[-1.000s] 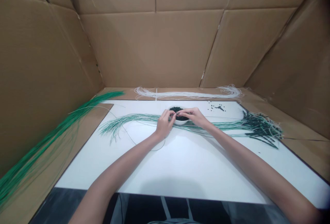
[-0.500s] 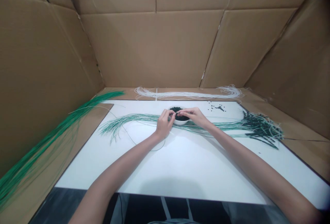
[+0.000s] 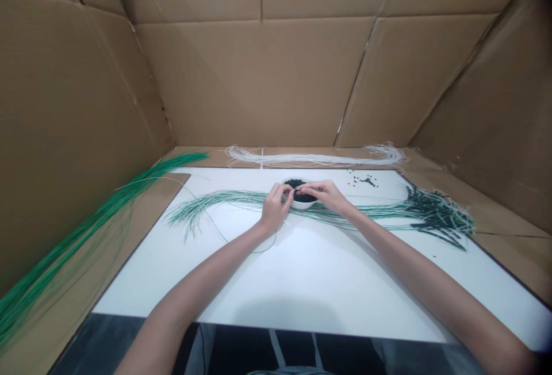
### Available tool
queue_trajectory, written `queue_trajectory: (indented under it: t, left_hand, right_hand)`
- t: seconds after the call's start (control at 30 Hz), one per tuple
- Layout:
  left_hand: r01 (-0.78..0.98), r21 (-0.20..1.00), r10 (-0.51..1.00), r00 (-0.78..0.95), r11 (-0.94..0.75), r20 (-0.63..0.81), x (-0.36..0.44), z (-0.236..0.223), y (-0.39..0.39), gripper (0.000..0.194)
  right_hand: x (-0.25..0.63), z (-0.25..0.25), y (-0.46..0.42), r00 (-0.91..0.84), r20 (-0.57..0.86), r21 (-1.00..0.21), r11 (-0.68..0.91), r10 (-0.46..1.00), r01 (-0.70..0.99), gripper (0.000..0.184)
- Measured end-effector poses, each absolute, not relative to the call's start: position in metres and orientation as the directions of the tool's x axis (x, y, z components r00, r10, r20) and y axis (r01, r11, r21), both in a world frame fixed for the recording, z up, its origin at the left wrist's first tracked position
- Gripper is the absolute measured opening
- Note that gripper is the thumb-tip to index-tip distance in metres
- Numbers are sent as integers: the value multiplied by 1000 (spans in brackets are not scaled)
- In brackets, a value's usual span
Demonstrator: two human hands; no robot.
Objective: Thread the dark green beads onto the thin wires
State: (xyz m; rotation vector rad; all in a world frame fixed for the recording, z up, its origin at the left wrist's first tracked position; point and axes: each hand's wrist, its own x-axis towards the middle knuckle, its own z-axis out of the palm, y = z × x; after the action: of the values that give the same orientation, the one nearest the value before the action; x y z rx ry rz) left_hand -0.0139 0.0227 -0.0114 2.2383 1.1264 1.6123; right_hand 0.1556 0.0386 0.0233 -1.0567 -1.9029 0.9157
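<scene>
My left hand (image 3: 275,207) is closed in a pinch on a thin strand (image 3: 211,221), at the near left rim of a white bowl (image 3: 302,205). From that hand the strand loops down and runs off to the left. My right hand (image 3: 326,195) is closed too, its fingertips meeting the left ones above the bowl. A short pale tip shows between the fingers; whatever else the right hand pinches is too small to make out. Small dark green beads (image 3: 295,183) fill the bowl. Under the hands passes a bundle of green strands (image 3: 371,211).
At the bundle's right end lie dark beaded lengths (image 3: 435,211) with pale tips. Loose dark beads (image 3: 366,180) are scattered behind. White strands (image 3: 319,159) lie along the back, and a thick green bundle (image 3: 86,243) on the left. Cardboard walls (image 3: 254,81) enclose the white board (image 3: 302,283).
</scene>
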Motion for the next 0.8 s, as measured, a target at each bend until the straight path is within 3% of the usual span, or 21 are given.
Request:
queue_trajectory:
  t: [0.8]
  left_hand:
    - [470,521,654,174,-712,736,-13,-12,22,12]
  right_hand:
    - [154,29,34,-436,237,-845,405,868,349,36]
